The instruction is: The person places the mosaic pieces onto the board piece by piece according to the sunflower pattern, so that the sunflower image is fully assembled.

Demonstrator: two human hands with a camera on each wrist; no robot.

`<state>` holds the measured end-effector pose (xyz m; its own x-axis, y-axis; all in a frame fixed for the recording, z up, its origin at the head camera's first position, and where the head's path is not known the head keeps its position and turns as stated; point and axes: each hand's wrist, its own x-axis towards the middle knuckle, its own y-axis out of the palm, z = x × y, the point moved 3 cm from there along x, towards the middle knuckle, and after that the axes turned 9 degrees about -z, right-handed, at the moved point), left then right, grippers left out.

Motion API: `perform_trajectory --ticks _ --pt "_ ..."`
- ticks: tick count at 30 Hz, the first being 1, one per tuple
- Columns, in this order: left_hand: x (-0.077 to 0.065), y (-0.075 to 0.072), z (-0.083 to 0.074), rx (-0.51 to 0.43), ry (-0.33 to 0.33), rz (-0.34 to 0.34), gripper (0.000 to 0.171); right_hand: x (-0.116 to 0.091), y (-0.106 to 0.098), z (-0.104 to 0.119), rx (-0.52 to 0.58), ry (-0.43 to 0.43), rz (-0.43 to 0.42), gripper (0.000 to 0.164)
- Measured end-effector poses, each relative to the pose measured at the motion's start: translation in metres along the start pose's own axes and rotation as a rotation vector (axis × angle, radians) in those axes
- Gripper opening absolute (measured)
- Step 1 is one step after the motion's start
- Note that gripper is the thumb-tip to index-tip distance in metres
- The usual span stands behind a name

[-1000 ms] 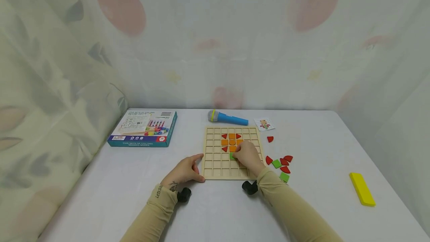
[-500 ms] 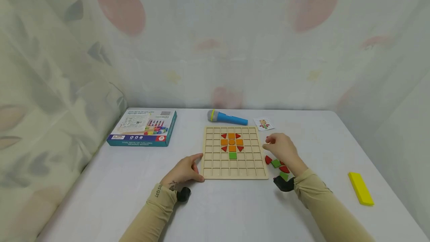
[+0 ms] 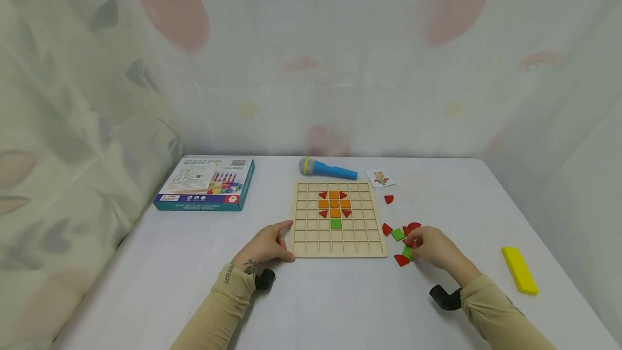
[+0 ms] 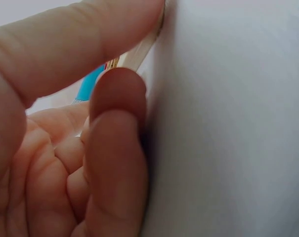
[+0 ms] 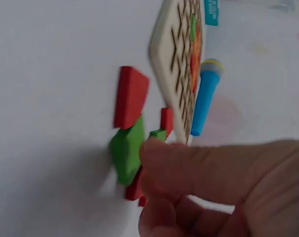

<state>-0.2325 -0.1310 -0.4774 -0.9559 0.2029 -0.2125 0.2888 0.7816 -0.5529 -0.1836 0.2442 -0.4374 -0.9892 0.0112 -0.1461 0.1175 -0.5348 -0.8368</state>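
In the head view, a wooden grid board bears orange pieces, small red triangular pieces and a green square. My left hand rests against its left edge, index finger up the side and thumb by the near corner. To the right of the board, my right hand has thumb and fingertips down at a loose green square and red quarter-round pieces. Whether it pinches one I cannot tell. The hand hides part of this cluster.
Behind the board lie a blue toy microphone and a small pattern card. A boxed bead set sits at back left. One red piece lies apart, and a yellow block is at far right.
My right hand has left the board and moved right to the loose pieces. A red piece now shows nearer the front of that cluster. My left hand has stayed at the board's edge.
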Motion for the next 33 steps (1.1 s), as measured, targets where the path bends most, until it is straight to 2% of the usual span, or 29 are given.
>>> perform_trajectory --ticks 3,7,12,17,20,23,27,29,33 --pt "0.0 0.0 0.0 -0.001 -0.004 -0.001 0.089 0.0 0.008 -0.004 0.0 -0.054 0.033 0.034" --pt "0.0 0.0 0.0 0.003 0.002 0.004 0.09 0.001 0.012 -0.006 -0.018 -0.074 0.052 0.038" --pt "0.0 0.001 0.0 0.013 0.009 0.001 0.089 -0.001 0.011 -0.006 -0.025 -0.06 0.061 0.035" --pt "-0.001 0.001 -0.001 0.007 -0.001 -0.001 0.089 -0.001 0.01 -0.007 -0.063 -0.063 0.041 0.02" --pt "-0.002 0.001 -0.002 0.005 0.002 0.004 0.089 -0.003 0.005 -0.004 -0.065 -0.061 0.058 0.023" --pt "-0.002 0.0 -0.001 0.008 0.003 0.005 0.089 -0.002 -0.004 0.01 0.008 -0.101 0.07 0.021" --pt "-0.002 0.0 -0.001 0.011 0.003 -0.001 0.089 0.006 -0.015 0.038 0.164 -0.157 0.073 0.009" --pt "-0.002 -0.001 -0.001 0.009 0.001 -0.003 0.089 0.013 -0.014 0.051 0.232 -0.152 0.08 0.008" --pt "-0.002 -0.001 -0.002 0.004 -0.003 0.0 0.089 0.027 0.003 0.073 0.34 -0.105 0.086 0.019"
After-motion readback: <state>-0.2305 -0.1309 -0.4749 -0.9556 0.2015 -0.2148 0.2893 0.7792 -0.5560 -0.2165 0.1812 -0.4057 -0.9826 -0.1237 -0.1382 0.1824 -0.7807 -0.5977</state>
